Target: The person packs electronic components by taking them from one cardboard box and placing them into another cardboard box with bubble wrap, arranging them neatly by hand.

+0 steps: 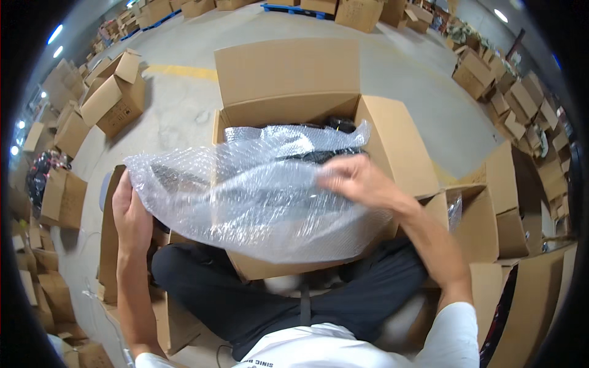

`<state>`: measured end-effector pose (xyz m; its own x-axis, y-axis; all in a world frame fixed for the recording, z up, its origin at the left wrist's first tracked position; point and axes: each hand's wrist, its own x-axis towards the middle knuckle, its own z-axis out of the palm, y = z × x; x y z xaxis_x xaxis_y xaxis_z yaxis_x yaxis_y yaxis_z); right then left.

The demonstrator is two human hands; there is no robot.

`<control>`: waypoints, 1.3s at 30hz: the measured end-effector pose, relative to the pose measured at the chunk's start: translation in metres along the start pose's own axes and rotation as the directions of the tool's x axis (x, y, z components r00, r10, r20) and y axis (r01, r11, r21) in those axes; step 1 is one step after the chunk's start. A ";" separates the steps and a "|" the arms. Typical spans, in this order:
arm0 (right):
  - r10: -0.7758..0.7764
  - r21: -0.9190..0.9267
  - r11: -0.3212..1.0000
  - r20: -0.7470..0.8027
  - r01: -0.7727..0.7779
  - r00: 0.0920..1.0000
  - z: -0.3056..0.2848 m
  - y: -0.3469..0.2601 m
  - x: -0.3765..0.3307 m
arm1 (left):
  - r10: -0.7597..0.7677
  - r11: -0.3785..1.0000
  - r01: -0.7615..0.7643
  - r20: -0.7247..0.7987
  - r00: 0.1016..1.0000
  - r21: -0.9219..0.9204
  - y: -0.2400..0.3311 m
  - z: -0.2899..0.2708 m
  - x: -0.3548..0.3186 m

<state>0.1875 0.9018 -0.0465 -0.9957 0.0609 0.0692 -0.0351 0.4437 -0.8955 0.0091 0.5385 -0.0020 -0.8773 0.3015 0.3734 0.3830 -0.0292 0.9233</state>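
A wide sheet of clear bubble wrap [264,214] stretches between my two hands, above an open cardboard box [288,73]. My left hand [132,205] is closed on the sheet's left edge. On the other side, my right hand [356,179] pinches its upper right part, a little blurred. Inside the box, a second strip of bubble wrap [300,138] lies across dark, black-wrapped items [341,125]; what they are I cannot make out. The sheet hides most of the box's near part. The far and right flaps stand folded outward.
My crossed legs [202,282] sit right against the box. Open cartons stand close by, one at the right [469,214] and another at the left [113,239]. Farther off are an open carton [116,98], a yellow floor line [184,72] and heaped boxes [521,104].
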 end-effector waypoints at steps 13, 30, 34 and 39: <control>-0.467 -0.168 0.801 0.427 0.575 0.774 0.027 -0.104 0.014 | 0.244 0.611 -0.756 0.853 0.462 0.235 0.073 0.086 -0.005; 0.054 -0.906 0.423 0.032 0.006 0.998 -0.106 0.124 0.168 | -0.123 0.373 -0.782 0.862 0.492 0.500 -0.154 0.131 0.024; 0.165 -0.961 0.274 0.010 -0.036 0.986 -0.093 0.167 0.193 | -0.503 0.469 -0.654 0.789 0.353 0.593 -0.212 0.118 0.004; -0.310 -0.906 0.414 -0.046 0.092 0.950 -0.024 0.147 0.167 | -0.332 0.514 -0.691 0.861 0.386 0.508 -0.226 0.121 -0.014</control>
<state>0.0184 0.9982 -0.1561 -0.9308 -0.0390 0.3634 -0.0287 0.9990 0.0337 -0.0299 0.6563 -0.2268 -0.2171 0.9463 -0.2397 0.9499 0.2613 0.1714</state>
